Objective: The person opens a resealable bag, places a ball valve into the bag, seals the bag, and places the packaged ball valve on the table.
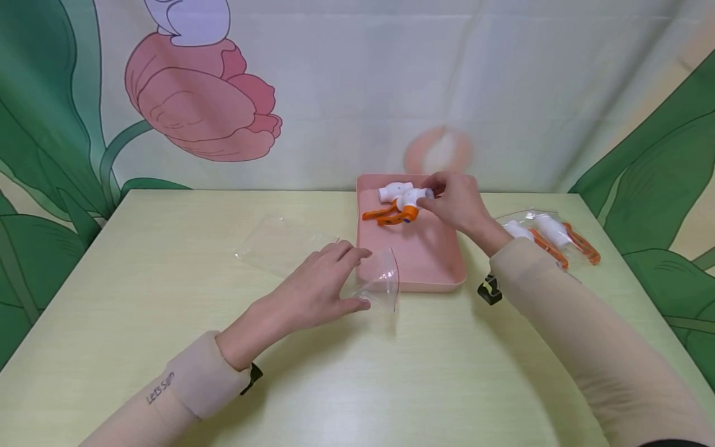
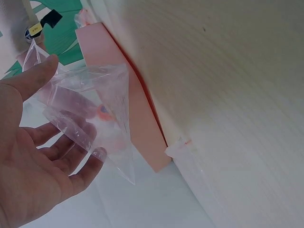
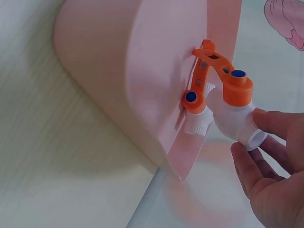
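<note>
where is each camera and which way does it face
Head: on the head, facing forward and down over table and pink tray; left hand, right hand and sleeves show.
Left wrist: on that wrist, facing a clear bag; left hand and other sleeve show.
Right wrist: on that wrist, facing a white-and-orange valve; right hand shows.
Head and right wrist share the right hand holding that valve.

- Dark lettering (image 1: pixel 160 388) runs along the person's left sleeve (image 1: pixel 192 380), opening with "Let's"; the second word appears to read "Sign," its last letters unclear.
- Small dark marks (image 1: pixel 570 272) show at the upper edge of the right sleeve (image 1: pixel 592 335), too slight to read.
- A yellow label (image 2: pixel 35 30) marks a black device (image 2: pixel 51 18) at the right wrist, too blurred to read.
</note>
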Tool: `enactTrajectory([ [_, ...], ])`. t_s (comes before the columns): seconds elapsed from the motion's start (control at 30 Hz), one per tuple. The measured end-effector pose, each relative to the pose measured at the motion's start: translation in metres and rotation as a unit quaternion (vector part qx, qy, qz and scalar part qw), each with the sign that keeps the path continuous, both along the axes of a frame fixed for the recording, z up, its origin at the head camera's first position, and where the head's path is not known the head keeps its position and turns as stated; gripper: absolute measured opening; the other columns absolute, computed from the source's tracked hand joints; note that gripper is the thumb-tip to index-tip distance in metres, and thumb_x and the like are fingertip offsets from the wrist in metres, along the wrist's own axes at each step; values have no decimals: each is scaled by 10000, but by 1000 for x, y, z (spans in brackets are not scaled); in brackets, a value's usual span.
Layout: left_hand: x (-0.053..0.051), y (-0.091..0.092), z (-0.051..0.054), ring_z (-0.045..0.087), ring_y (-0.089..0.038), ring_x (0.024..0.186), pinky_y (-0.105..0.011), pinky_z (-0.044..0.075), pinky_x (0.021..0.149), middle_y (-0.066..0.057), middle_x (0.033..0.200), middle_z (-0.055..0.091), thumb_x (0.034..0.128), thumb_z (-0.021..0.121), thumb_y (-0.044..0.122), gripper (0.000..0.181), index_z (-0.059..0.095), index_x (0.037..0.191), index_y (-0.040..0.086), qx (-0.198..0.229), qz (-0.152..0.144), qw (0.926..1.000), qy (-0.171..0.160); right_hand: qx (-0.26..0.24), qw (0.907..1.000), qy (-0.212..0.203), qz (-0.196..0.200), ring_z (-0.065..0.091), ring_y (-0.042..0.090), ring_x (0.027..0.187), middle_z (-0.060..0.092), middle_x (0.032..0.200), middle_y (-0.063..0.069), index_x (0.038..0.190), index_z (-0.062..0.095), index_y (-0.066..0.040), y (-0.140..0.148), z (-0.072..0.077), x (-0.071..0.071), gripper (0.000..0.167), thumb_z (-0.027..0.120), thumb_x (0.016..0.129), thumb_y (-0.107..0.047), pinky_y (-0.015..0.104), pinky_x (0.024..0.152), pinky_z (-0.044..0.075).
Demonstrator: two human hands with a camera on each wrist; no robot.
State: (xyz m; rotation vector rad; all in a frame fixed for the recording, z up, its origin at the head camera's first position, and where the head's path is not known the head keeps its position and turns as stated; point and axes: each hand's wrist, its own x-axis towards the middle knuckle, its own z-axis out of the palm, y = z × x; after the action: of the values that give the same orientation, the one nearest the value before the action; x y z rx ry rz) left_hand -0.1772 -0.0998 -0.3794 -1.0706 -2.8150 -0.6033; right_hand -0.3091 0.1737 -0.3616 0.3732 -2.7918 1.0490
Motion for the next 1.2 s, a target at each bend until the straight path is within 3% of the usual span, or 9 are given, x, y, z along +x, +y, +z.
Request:
enactTrajectory([
  [0.3,-1,0,1,589,-253,1065,-452,504,934,-87,1194,601,837,874,320,701,550,1385,25,12,-4,10000,-35,56,9991,375,202,700,286,966,746,1030,133,1090,761,-16,-5,2,5,240,810,870,-98,423,824,558],
  [0.8,-3,-3,2,577,-243,1124,-435,496,967,-93,1237,598,839,874,311,705,551,1391,16,-2,125,9998,-174,327,9987,204,328,678,287,991,733,1020,125,1082,740,-6,0,9,13,218,747,874,-70,417,856,554],
  [1.2,-8,-7,1,581,-243,1123,-427,492,969,-92,1229,594,858,857,307,707,532,1411,10,16,266,9990,-362,309,9968,531,514,702,266,936,730,955,96,1065,768,-18,8,11,23,203,783,870,-72,421,825,568],
])
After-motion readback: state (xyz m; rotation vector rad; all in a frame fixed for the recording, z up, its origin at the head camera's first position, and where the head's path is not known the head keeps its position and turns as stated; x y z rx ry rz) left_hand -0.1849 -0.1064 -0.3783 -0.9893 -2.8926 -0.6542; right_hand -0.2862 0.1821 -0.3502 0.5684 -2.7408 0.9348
